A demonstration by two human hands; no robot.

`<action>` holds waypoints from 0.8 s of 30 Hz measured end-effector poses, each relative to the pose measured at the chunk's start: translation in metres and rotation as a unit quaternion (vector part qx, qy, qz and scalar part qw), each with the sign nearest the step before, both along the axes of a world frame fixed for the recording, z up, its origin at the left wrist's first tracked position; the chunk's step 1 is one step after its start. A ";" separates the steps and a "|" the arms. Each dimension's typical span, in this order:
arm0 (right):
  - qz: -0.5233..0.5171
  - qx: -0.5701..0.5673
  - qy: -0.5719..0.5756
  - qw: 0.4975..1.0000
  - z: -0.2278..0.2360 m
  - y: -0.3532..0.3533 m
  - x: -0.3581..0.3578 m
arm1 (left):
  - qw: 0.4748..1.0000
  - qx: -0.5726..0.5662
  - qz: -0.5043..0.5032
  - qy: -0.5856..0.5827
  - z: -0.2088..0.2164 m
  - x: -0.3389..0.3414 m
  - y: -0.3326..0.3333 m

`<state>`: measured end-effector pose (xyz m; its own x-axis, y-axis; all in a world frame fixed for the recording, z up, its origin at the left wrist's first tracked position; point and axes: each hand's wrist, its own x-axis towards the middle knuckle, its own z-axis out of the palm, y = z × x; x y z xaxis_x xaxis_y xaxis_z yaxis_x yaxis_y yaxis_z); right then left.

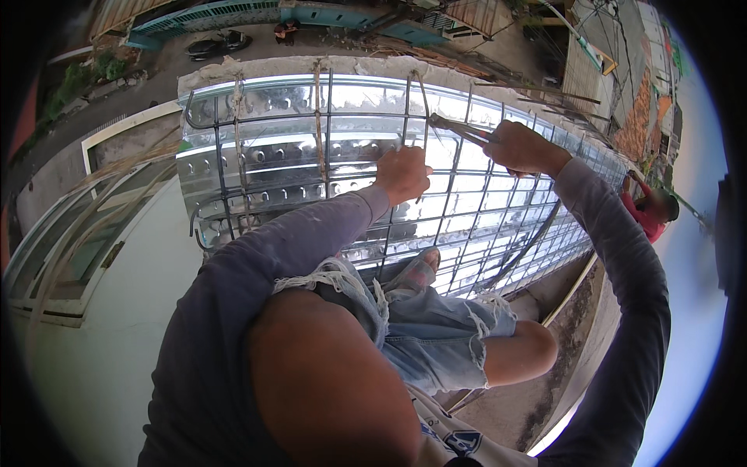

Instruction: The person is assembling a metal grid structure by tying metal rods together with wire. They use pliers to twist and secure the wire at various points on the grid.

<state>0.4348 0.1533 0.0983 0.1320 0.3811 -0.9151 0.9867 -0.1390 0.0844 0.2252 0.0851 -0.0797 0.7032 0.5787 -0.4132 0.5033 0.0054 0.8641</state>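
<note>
My right hand [523,148] is closed round the handles of a pair of steel pincers [459,129]. The pincers' head points left, beside a steel bar near the far edge of a rebar mesh [272,118]. Closer to me and to the left, my left hand [403,173] is a fist round a thin steel rod [425,97], which rises above the fist toward the rough concrete edge. What lies inside the fist is partly hidden. Under the mesh, shiny ribbed metal decking [284,152] with rows of dimples reflects bright light.
Beyond the concrete edge [264,68] the ground drops to a street with a parked motorcycle [216,45]. A pale wall with a window [78,257] stands left. My bent knees are over the near decking. A person in red [644,212] is at the far right.
</note>
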 end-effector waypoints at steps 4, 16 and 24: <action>0.153 0.184 0.053 0.970 -0.004 -0.010 0.004 | 1.000 -0.002 -0.004 0.011 0.000 0.002 0.003; 0.351 0.161 0.029 0.922 0.007 0.013 -0.021 | 1.000 -0.009 0.006 0.010 -0.002 0.001 0.002; -0.347 -0.195 0.120 0.910 -0.013 0.026 0.029 | 1.000 0.006 0.006 0.009 -0.010 0.004 -0.002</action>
